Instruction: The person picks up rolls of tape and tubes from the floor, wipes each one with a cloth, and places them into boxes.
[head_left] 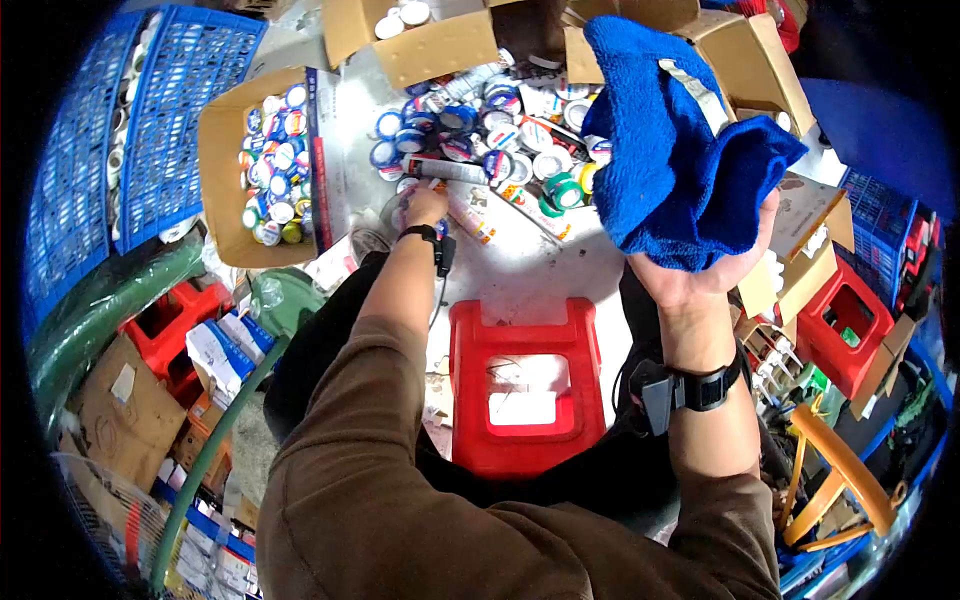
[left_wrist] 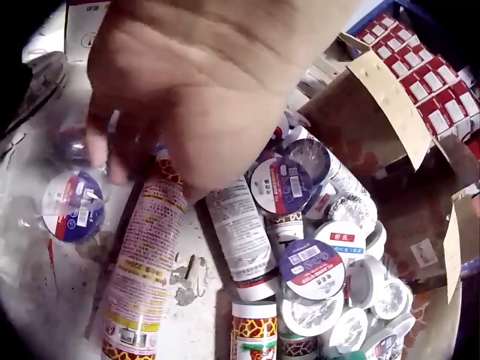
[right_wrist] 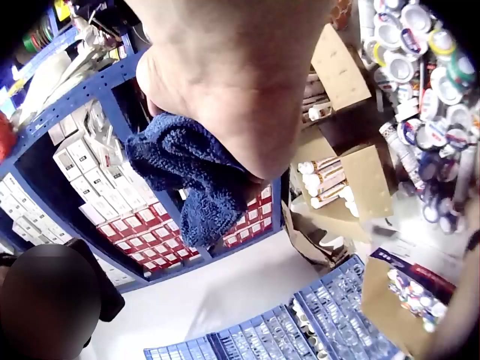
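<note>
My left hand (head_left: 427,207) reaches down to the white surface at the near edge of the pile. In the left wrist view, the hand's (left_wrist: 195,97) curled fingers and thumb lie around the end of a printed can (left_wrist: 146,262) with a giraffe-like pattern. A wrapped blue-and-white tape roll (left_wrist: 73,206) lies beside the fingers. Raised at the right, my right hand (head_left: 700,275) holds a bunched blue cloth (head_left: 660,150), which covers most of its fingers. In the right wrist view, the cloth (right_wrist: 199,176) hangs from the hand (right_wrist: 232,90).
Tape rolls (head_left: 457,117) and cans are heaped on the white surface. An open box of rolls (head_left: 225,190) stands left, with blue crates (head_left: 190,110) beyond it. Further boxes (head_left: 435,55) line the back. A red stool (head_left: 525,450) stands between the legs.
</note>
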